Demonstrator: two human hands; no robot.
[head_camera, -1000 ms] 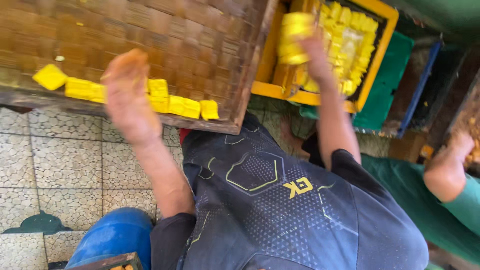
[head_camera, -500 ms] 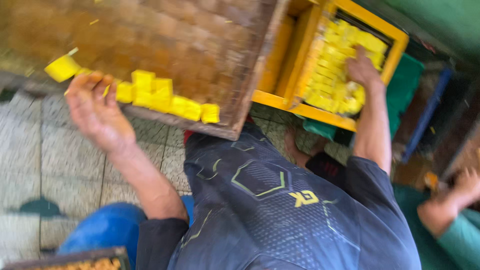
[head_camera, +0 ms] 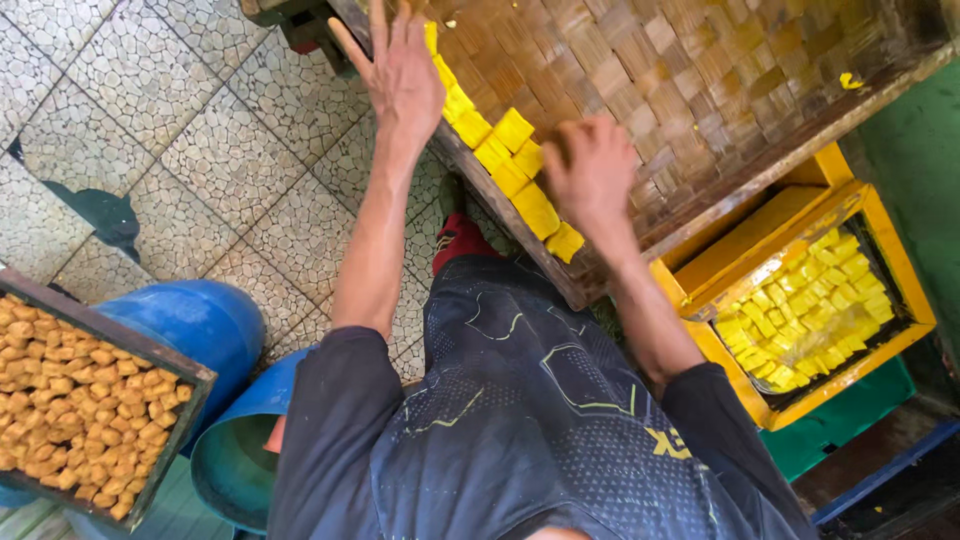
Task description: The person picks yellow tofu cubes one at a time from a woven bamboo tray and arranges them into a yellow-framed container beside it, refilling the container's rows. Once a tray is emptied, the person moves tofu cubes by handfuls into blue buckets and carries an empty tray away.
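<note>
I stand on a pebble-patterned tile floor (head_camera: 190,170), bent over a woven bamboo tray (head_camera: 700,90) ahead of me. A row of yellow tofu blocks (head_camera: 505,165) lies along its near edge. My left hand (head_camera: 400,75) hovers open over the row's far end, fingers spread, holding nothing. My right hand (head_camera: 590,170) curls over the blocks at the near end; whether it grips one I cannot tell. Right, a yellow crate (head_camera: 880,250) holds more yellow blocks. Near left, a dark tray of fried brown cubes (head_camera: 70,400), cut off by the frame edge, rests on blue barrels (head_camera: 200,320).
</note>
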